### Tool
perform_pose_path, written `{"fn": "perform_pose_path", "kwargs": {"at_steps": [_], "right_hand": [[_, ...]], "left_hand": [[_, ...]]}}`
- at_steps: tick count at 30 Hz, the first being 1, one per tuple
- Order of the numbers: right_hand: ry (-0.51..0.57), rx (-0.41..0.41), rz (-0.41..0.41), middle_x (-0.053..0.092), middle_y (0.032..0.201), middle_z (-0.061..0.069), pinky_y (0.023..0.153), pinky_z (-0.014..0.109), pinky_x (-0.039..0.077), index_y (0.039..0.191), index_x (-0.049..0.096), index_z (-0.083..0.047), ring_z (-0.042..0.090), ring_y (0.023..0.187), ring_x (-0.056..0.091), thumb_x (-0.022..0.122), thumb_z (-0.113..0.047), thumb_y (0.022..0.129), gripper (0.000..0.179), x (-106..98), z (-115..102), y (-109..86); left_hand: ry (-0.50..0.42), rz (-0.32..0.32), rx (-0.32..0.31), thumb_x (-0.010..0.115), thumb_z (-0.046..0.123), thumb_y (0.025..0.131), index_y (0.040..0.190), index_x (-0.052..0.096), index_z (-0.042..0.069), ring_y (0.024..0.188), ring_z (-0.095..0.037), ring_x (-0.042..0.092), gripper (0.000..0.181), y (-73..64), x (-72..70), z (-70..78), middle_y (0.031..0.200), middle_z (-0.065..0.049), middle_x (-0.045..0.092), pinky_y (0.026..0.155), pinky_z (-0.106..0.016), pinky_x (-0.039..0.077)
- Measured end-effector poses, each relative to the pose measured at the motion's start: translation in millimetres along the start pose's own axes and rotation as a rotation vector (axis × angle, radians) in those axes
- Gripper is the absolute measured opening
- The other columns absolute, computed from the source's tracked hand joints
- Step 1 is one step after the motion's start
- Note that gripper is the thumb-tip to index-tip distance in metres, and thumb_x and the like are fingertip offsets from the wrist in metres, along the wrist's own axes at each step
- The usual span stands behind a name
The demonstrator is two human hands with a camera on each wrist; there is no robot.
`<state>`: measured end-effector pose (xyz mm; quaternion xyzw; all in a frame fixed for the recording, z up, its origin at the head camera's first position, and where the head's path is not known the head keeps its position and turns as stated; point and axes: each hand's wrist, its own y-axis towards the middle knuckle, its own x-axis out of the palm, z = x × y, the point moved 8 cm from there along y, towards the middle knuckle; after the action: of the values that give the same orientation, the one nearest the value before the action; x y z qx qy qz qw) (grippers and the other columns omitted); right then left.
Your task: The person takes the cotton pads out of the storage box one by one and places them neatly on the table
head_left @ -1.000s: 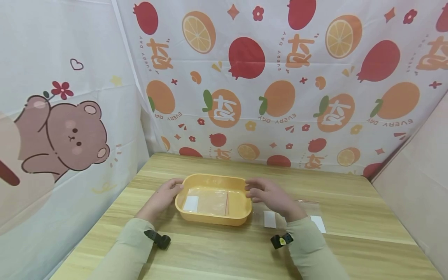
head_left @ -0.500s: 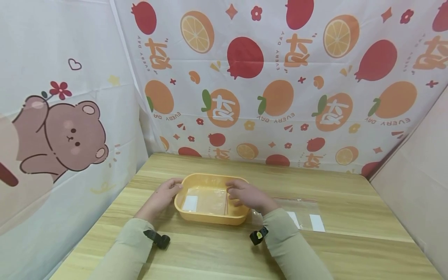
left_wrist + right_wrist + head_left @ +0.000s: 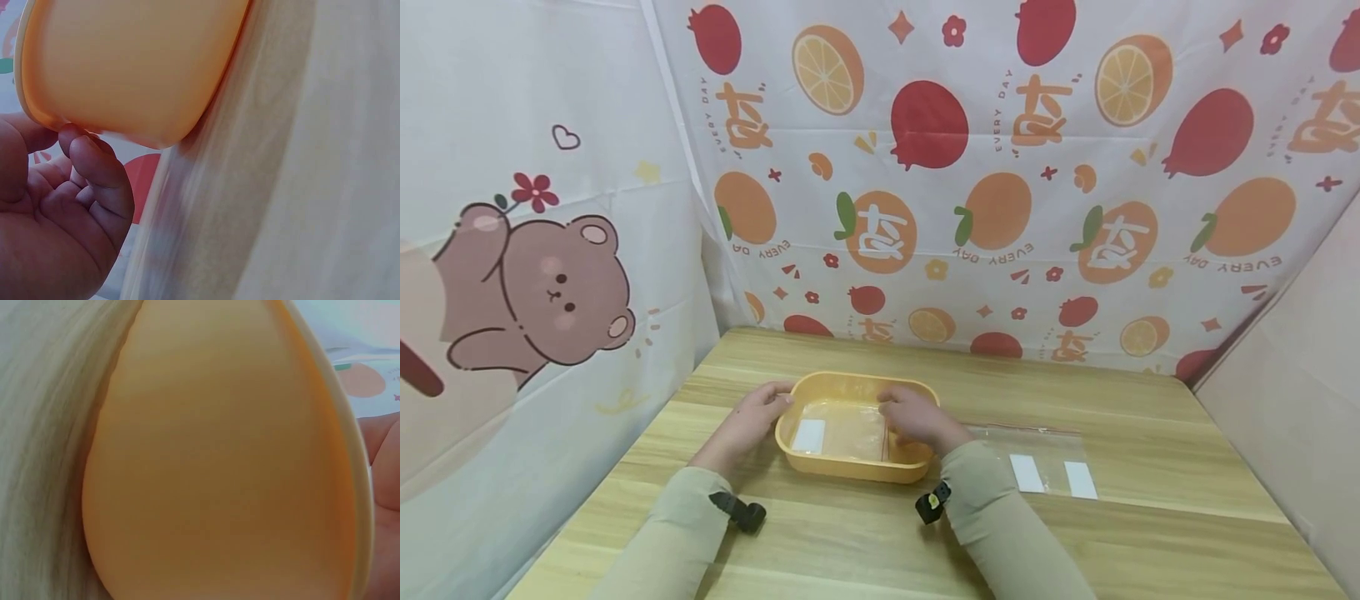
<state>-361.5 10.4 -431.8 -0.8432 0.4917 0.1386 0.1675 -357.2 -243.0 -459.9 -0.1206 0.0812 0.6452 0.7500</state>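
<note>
On my head feed, the yellow tray (image 3: 857, 470) sits on the wood-grain table (image 3: 820, 550), below the middle of the frame. Taking the tray as my clock, the left hand (image 3: 749, 423) is at nine to ten, its fingertips on the rim. The right hand (image 3: 919, 419) comes in from three o'clock and reaches over that end, fingertips inside near one o'clock, close to the red seal line of a clear zip bag (image 3: 850, 432). That bag lies flat on the tray floor, its white label (image 3: 808, 437) toward nine. Outside, just past three, I see other clear bags (image 3: 1054, 450) lying on the table, with two white labels (image 3: 1080, 480) showing. Both sleeves (image 3: 688, 512) are pale, and a black strap circles each wrist. A fruit-print cloth (image 3: 928, 125) hangs at twelve; a bear-print cloth (image 3: 565, 292) hangs at ten.

My left wrist feed puts the tray's outer wall at eleven o'clock and the hand at eight, fingers bent, tips lightly gripping the tray's end.

On my right wrist feed the tray wall fills the centre, and a slice of palm shows beyond the rim at three. The wall hides the fingers, so I can't tell whether this hand is pinching anything or loose.
</note>
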Motion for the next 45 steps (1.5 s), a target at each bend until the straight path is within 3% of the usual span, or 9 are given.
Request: {"fn": "perform_pose_path", "kwargs": {"at_steps": [3, 8, 16, 21, 25, 35, 38, 42, 45], "right_hand": [[0.024, -0.003, 0.023, 0.059, 0.112, 0.023, 0.073, 0.043, 0.057, 0.141, 0.049, 0.007, 0.029, 0.09, 0.059, 0.046, -0.014, 0.105, 0.042, -0.4, -0.1, -0.1], [0.076, -0.009, 0.047, 0.06, 0.119, 0.023, 0.077, 0.048, 0.058, 0.142, 0.048, 0.008, 0.035, 0.101, 0.063, 0.05, -0.013, 0.104, 0.044, 0.7, 1.2, 1.3], [0.087, 0.007, 0.033, 0.063, 0.086, 0.018, 0.056, 0.035, 0.054, 0.144, 0.04, 0.012, 0.024, 0.066, 0.062, 0.053, -0.008, 0.101, 0.049, 9.1, 9.6, 8.5], [-0.022, 0.019, 0.009, 0.061, 0.063, 0.01, 0.047, 0.029, 0.048, 0.102, 0.061, 0.007, 0.019, 0.05, 0.059, 0.056, -0.009, 0.101, 0.017, 15.4, 13.8, 10.2], [-0.098, 0.026, -0.017, 0.062, 0.064, 0.009, 0.047, 0.028, 0.049, 0.082, 0.06, -0.002, 0.018, 0.051, 0.059, 0.059, -0.011, 0.1, 0.02, 19.7, 11.8, 7.2], [-0.328, -0.025, -0.113, 0.058, 0.064, 0.002, 0.055, 0.026, 0.041, 0.08, 0.065, -0.006, 0.014, 0.058, 0.052, 0.066, -0.011, 0.093, 0.014, 30.0, 3.0, 0.5], [-0.381, -0.046, -0.121, 0.058, 0.072, -0.001, 0.057, 0.026, 0.041, 0.093, 0.07, -0.006, 0.013, 0.059, 0.052, 0.065, -0.008, 0.091, 0.006, 30.6, 0.4, -1.0], [-0.327, -0.075, -0.109, 0.066, 0.085, 0.002, 0.052, 0.025, 0.043, 0.12, 0.069, -0.005, 0.014, 0.056, 0.054, 0.059, -0.004, 0.094, 0.028, 26.9, -4.2, -3.8], [-0.334, -0.11, -0.062, 0.067, 0.091, 0.002, 0.051, 0.026, 0.045, 0.122, 0.068, -0.008, 0.013, 0.055, 0.054, 0.057, -0.01, 0.099, 0.026, 18.2, -9.4, -5.4]], "left_hand": [[0.002, 0.0, 0.003, 0.046, 0.027, 0.109, 0.147, 0.045, 0.0, 0.112, -0.028, 0.064, 0.047, 1.1, 0.0, -0.4, 0.131, -0.022, 0.06, 0.09, -0.037, 0.054], [0.007, -0.002, 0.002, 0.044, 0.026, 0.11, 0.148, 0.043, 0.0, 0.114, -0.03, 0.062, 0.046, -0.4, 0.0, 2.1, 0.133, -0.023, 0.059, 0.091, -0.037, 0.053], [-0.004, -0.001, 0.009, 0.046, 0.026, 0.109, 0.147, 0.044, -0.001, 0.112, -0.03, 0.064, 0.047, -0.7, 0.1, 2.3, 0.132, -0.024, 0.06, 0.089, -0.037, 0.055], [-0.011, 0.003, 0.002, 0.047, 0.028, 0.109, 0.148, 0.043, 0.0, 0.112, -0.031, 0.064, 0.048, -1.8, 0.9, 3.2, 0.132, -0.024, 0.06, 0.09, -0.038, 0.055], [-0.022, -0.005, 0.012, 0.046, 0.027, 0.109, 0.149, 0.041, -0.001, 0.113, -0.033, 0.064, 0.049, -2.9, 2.5, 4.6, 0.133, -0.026, 0.059, 0.09, -0.04, 0.055], [-0.001, 0.015, -0.008, 0.047, 0.028, 0.109, 0.147, 0.046, 0.002, 0.111, -0.028, 0.065, 0.046, -1.7, 0.8, 0.2, 0.132, -0.021, 0.061, 0.091, -0.037, 0.054], [0.014, 0.018, -0.011, 0.047, 0.03, 0.109, 0.147, 0.047, 0.003, 0.111, -0.027, 0.064, 0.046, -1.7, 0.8, 0.2, 0.132, -0.02, 0.061, 0.091, -0.037, 0.054], [0.02, 0.007, 0.001, 0.046, 0.029, 0.109, 0.148, 0.044, 0.001, 0.111, -0.028, 0.065, 0.048, -2.4, 1.2, 1.6, 0.132, -0.022, 0.06, 0.09, -0.037, 0.055], [0.012, 0.014, -0.003, 0.047, 0.03, 0.109, 0.147, 0.045, 0.002, 0.109, -0.026, 0.065, 0.047, -2.7, 0.6, 1.2, 0.131, -0.021, 0.061, 0.089, -0.036, 0.055]]}}
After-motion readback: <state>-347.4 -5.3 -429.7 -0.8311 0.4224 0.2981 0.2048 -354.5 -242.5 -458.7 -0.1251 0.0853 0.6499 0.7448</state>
